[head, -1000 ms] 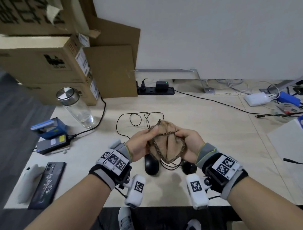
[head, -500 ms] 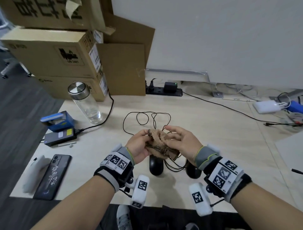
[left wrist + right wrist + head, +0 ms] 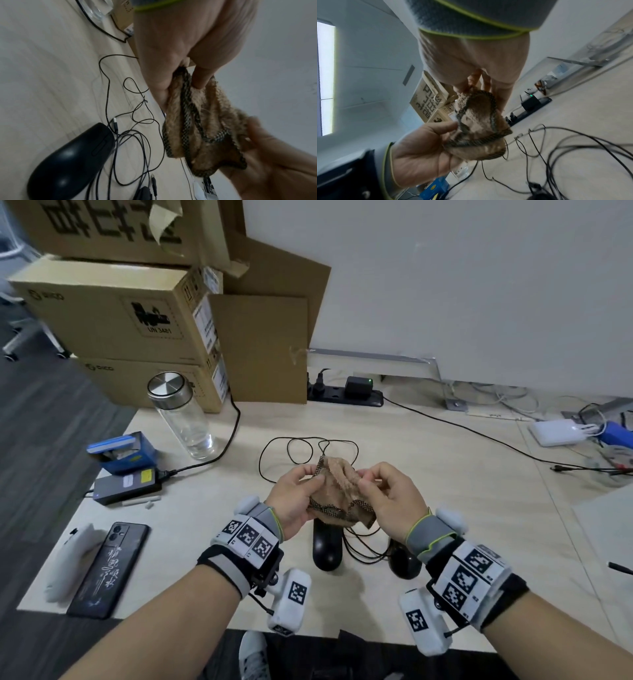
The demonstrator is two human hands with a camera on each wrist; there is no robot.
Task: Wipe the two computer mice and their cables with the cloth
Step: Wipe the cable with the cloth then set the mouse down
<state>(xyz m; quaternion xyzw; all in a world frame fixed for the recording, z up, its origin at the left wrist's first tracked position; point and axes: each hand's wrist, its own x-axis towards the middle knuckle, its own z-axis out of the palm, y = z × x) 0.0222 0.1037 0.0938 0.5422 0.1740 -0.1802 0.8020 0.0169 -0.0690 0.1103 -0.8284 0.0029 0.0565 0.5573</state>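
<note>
Both hands hold a crumpled tan cloth (image 3: 337,494) with a dark checked border above the desk. My left hand (image 3: 296,501) grips its left side, and my right hand (image 3: 390,501) pinches its upper right edge. In the left wrist view the cloth (image 3: 202,121) hangs bunched between the two hands. Below it two black mice lie on the desk: the left mouse (image 3: 327,549) and the right mouse (image 3: 406,563), partly hidden by my right wrist. Their thin black cables (image 3: 308,450) loop in a tangle behind and between them.
A glass bottle (image 3: 181,414), blue box (image 3: 121,451) and power adapter (image 3: 126,486) stand at the left, a phone (image 3: 108,568) near the front left edge. Cardboard boxes (image 3: 130,313) fill the back left. A power strip (image 3: 346,395) and white charger (image 3: 556,433) sit at the back.
The hands have reworked the cloth: it was stretched flat between them, then bunched. My right hand has shifted its hold to the upper right edge. The mice have not moved.
</note>
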